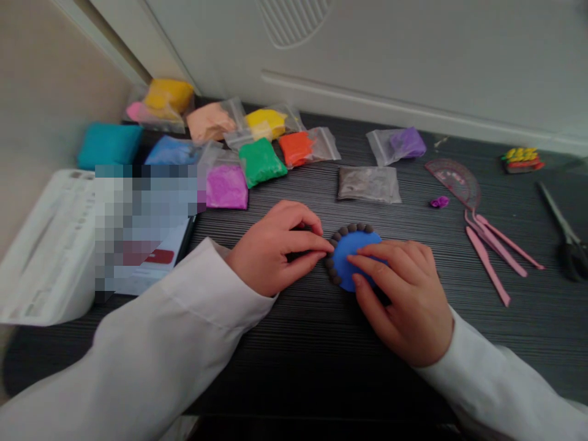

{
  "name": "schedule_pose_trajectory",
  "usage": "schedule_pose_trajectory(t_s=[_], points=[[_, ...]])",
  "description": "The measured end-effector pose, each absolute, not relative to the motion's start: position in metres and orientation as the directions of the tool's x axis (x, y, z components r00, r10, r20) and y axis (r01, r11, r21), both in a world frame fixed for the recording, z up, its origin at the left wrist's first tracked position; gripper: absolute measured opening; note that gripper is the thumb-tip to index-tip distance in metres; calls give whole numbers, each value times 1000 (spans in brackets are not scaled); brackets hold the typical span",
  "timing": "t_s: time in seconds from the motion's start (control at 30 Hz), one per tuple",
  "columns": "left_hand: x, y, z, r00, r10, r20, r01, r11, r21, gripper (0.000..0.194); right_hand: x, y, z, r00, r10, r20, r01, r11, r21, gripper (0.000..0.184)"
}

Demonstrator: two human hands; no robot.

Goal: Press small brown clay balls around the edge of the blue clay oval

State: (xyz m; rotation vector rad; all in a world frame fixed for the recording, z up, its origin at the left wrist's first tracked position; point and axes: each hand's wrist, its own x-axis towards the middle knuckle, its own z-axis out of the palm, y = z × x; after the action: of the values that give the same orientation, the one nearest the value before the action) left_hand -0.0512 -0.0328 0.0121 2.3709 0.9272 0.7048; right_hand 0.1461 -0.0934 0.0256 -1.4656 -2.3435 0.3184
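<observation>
A flat blue clay disc (343, 260) lies on the dark table, with a row of small dark grey clay balls (336, 235) along its far and left edge. My left hand (282, 245) comes in from the left, thumb and index fingertips pinched together on one of the balls at the rim. Across the right part of the disc rests my right hand (404, 294), its fingers extended and apart on the blue surface. That hand hides the disc's right edge. In front of the disc, toward the wall, a clear bag of dark grey clay (369, 184) lies flat.
Bagged clay in several colours, including green (261, 162) and magenta (226, 187), lines the back left. A phone (156, 275) and white container (50, 251) stand left. To the right are a protractor (454, 177), pink modelling tools (489, 263), scissors (567, 239) and a purple clay scrap (440, 201).
</observation>
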Motion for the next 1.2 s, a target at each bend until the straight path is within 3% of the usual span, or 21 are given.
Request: schedule_pose_trajectory(t_s=[0.5,1.2], points=[[-51,-31,11,688,681,250,475,-684,554,16,146,-95,19,-420,896,146,826,444,-347,27],[-53,-30,13,710,673,209,449,-661,602,18,147,-94,19,-421,897,131,821,439,-365,27]])
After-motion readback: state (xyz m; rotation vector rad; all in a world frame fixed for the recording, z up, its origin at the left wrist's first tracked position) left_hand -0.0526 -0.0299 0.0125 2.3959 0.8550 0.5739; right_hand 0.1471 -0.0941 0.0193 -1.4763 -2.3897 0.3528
